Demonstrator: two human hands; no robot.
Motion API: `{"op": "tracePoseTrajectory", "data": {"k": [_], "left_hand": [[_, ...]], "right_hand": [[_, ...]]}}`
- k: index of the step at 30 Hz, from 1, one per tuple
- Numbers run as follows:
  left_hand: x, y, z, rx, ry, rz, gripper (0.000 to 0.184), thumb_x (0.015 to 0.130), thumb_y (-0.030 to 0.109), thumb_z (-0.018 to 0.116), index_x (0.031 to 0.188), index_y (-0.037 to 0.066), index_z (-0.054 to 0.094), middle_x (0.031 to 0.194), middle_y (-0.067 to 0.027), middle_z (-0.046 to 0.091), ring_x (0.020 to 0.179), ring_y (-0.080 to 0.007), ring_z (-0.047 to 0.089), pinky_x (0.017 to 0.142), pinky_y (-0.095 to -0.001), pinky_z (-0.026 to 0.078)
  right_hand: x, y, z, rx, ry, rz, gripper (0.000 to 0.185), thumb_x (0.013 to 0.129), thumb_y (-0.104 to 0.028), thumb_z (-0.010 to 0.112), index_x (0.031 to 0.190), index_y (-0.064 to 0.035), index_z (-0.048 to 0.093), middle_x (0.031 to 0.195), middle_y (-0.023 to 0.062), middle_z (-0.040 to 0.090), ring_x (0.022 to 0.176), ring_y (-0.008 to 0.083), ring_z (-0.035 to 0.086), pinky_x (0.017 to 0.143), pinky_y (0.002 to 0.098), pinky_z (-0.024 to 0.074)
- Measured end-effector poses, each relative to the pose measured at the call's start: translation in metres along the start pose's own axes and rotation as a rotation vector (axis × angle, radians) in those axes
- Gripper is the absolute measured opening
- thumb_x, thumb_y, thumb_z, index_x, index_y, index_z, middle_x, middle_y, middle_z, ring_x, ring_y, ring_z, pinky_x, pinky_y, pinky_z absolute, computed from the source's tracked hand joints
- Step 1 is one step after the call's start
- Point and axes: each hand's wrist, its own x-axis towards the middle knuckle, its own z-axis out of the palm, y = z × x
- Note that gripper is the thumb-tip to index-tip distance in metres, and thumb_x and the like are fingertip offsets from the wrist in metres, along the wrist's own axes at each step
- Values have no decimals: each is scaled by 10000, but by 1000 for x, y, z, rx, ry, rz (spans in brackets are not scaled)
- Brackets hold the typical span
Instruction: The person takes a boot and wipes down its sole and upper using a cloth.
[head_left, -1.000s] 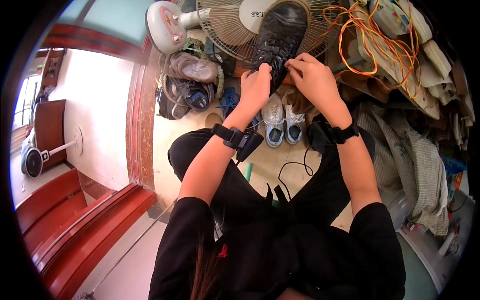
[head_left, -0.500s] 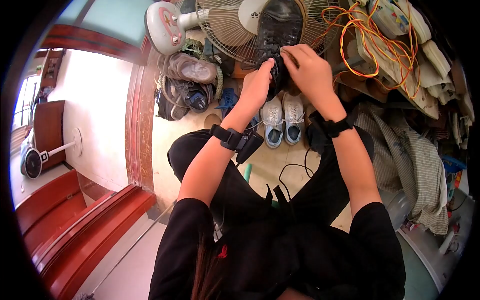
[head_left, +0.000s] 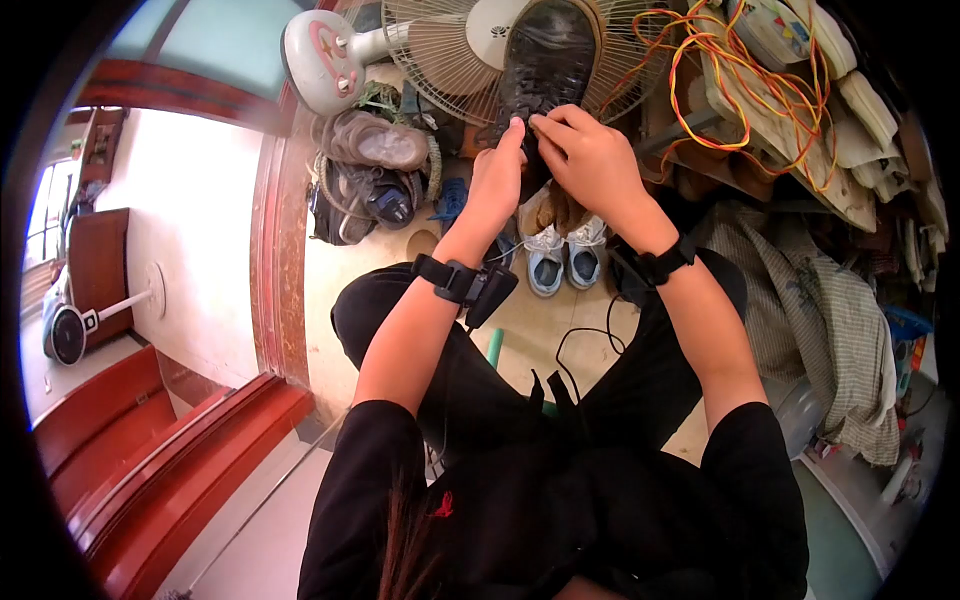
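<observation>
A black lace-up shoe (head_left: pixel 548 62) is held up in front of the fan, its toe pointing away from me. My left hand (head_left: pixel 498 172) grips the left side of the shoe near its opening, thumb up by the laces. On the other side, my right hand (head_left: pixel 588 158) pinches at the laces with thumb and forefinger; the lace between the fingertips is too small to make out. The fingertips of both hands are close together. The heel end of the shoe is mostly hidden behind my hands.
A fan (head_left: pixel 440 55) lies behind the shoe. White sneakers (head_left: pixel 545 262) stand on the floor below. More shoes (head_left: pixel 375 145) are piled at the left. Red-yellow cord (head_left: pixel 740 140) hangs over cardboard at the right, above a striped cloth (head_left: pixel 820 320).
Both hands and the shoe have shifted slightly left. My right hand has moved in from the shoe's right side to the laces, closer to my left thumb.
</observation>
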Motion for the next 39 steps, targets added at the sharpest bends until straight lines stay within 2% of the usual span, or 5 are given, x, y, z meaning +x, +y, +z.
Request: {"op": "tracePoseTrajectory", "data": {"k": [10, 18, 26, 35, 39], "left_hand": [[3, -4, 1, -48, -32, -36, 634, 946, 540, 424, 598, 12, 456, 615, 3, 436, 616, -111, 351, 578, -312, 305], [-7, 10, 4, -9, -34, -27, 636, 941, 567, 429, 701, -16, 511, 749, -53, 498, 732, -148, 409, 725, -297, 374], [-7, 14, 6, -25, -46, -34, 647, 933, 583, 439, 712, -20, 517, 749, -62, 513, 728, -165, 435, 741, -296, 381], [-1, 7, 5, 9, -48, -25, 692, 914, 612, 443, 729, -44, 557, 770, -91, 557, 756, -175, 478, 766, -305, 393], [0, 8, 3, -14, -67, -43, 695, 915, 620, 429, 736, -37, 570, 790, -90, 567, 768, -176, 492, 773, -299, 387]], "right_hand": [[-4, -3, -4, 59, -31, -62, 173, 807, -92, 661, 974, -59, 692, 911, 46, 642, 683, 252, 644, 584, 329, 531], [-2, 2, -7, 3, 15, -90, 159, 775, -116, 663, 930, -94, 691, 854, 4, 615, 674, 221, 643, 577, 320, 520], [5, 7, -12, -90, 55, -38, 106, 798, -128, 659, 897, -125, 696, 854, -11, 628, 698, 209, 650, 581, 313, 521], [13, 29, -12, -148, 154, 115, 129, 852, -167, 621, 948, -108, 684, 899, 22, 637, 717, 263, 655, 618, 344, 537], [16, 35, -19, -119, 185, 172, 165, 875, -146, 626, 1017, -82, 680, 962, 68, 649, 812, 299, 644, 690, 344, 522]]}}
